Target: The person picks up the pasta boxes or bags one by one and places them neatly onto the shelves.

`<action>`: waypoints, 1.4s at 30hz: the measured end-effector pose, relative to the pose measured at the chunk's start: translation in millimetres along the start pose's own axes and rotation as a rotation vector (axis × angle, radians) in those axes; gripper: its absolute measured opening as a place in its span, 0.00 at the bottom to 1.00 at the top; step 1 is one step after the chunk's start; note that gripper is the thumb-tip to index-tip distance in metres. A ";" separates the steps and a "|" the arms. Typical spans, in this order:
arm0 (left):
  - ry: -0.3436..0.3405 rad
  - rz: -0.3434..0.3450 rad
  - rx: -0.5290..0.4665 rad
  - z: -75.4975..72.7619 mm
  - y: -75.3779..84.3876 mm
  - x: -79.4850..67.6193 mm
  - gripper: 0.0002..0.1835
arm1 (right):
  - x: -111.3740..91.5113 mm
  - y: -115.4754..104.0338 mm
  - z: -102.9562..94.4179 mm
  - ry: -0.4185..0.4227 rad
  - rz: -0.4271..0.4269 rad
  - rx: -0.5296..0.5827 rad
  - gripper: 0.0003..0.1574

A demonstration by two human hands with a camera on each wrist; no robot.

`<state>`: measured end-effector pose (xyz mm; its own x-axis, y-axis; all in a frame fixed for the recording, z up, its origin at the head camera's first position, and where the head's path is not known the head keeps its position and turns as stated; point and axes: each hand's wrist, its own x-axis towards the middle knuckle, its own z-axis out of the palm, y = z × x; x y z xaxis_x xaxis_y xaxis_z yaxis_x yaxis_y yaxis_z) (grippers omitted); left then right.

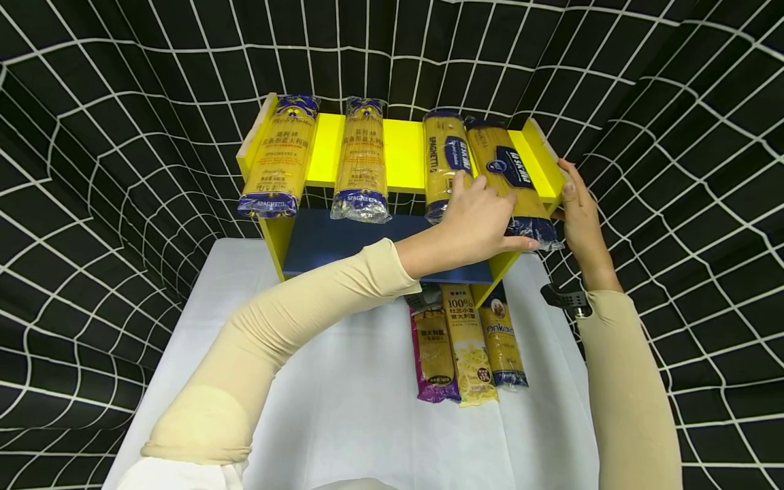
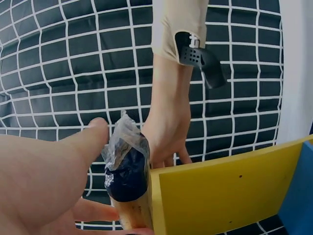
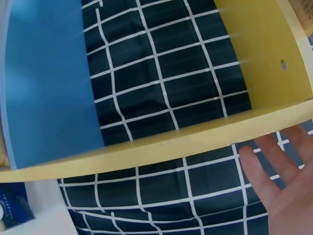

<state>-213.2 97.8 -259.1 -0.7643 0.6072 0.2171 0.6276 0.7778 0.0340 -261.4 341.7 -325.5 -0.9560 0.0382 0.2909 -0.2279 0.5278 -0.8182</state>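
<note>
My left hand reaches over the two right-hand spaghetti packs on the shelf's top board. Its fingertips touch the rightmost spaghetti pack, which leans at an angle; the thumb sticks out straight past its dark blue end. Just left of it lies another spaghetti pack, with a finger over its lower part. Against the outside of the yellow side panel rests my right hand, fingers fairly straight. In the right wrist view, the right hand's thumb and fingers lie along the panel's edge.
Two more spaghetti packs, one at the far left and one beside it, lie on the top board. Below is a blue shelf board. A purple pack, a cream pack and an ankara pack lie on the white table.
</note>
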 end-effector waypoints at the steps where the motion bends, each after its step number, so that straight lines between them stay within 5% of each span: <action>1: -0.006 -0.003 -0.002 0.8 0.4 0.2 0.45 | -0.1 0.1 0.2 0.000 0.002 -0.001 0.30; 19: -0.043 -0.040 -0.042 4.2 1.5 5.6 0.33 | -2.5 -2.1 1.8 -0.002 0.025 -0.011 0.30; 42: -0.121 -0.079 -0.074 2.3 13.7 31.1 0.28 | -2.7 -0.4 -0.4 -0.014 0.030 0.132 0.30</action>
<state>-228.7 127.7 -254.2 -0.8211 0.5633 0.0918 0.5707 0.8124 0.1195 -258.7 341.8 -325.8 -0.9650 0.0395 0.2591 -0.2208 0.4101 -0.8849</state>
